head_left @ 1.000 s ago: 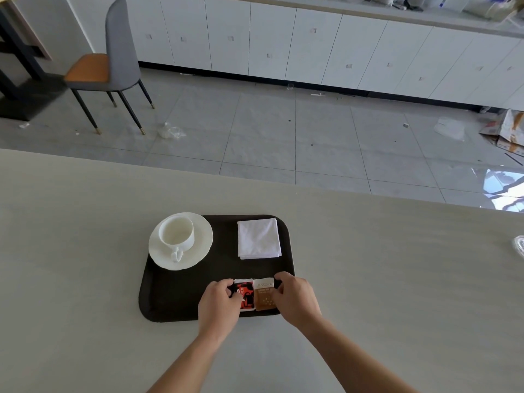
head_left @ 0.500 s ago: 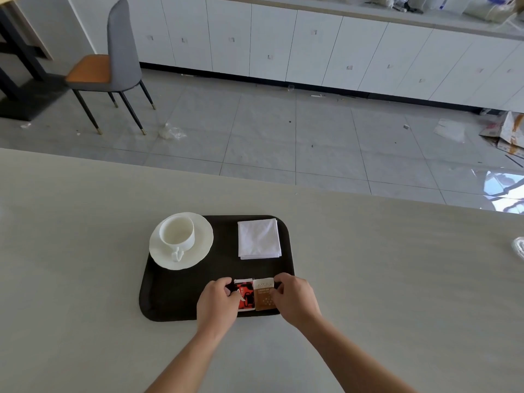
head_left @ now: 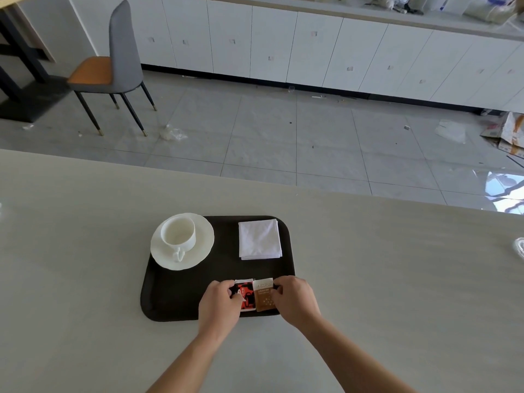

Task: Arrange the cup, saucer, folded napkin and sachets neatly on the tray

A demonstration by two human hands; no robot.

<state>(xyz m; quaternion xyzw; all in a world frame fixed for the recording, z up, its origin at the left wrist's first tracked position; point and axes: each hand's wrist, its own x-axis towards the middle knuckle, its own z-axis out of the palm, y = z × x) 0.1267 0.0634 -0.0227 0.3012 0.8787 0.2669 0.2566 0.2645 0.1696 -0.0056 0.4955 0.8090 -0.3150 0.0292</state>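
Both hands, left (head_left: 219,304) and right (head_left: 295,299), pinch my two sachets (head_left: 256,295) side by side, squaring them on the tray (head_left: 175,296).

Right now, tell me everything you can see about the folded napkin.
The folded napkin is plain white, cloth-like, folded square, with layered edges showing along its near side. It lies flat in the far right corner of the dark tray, apart from the saucer on its left. Only the tray touches it.
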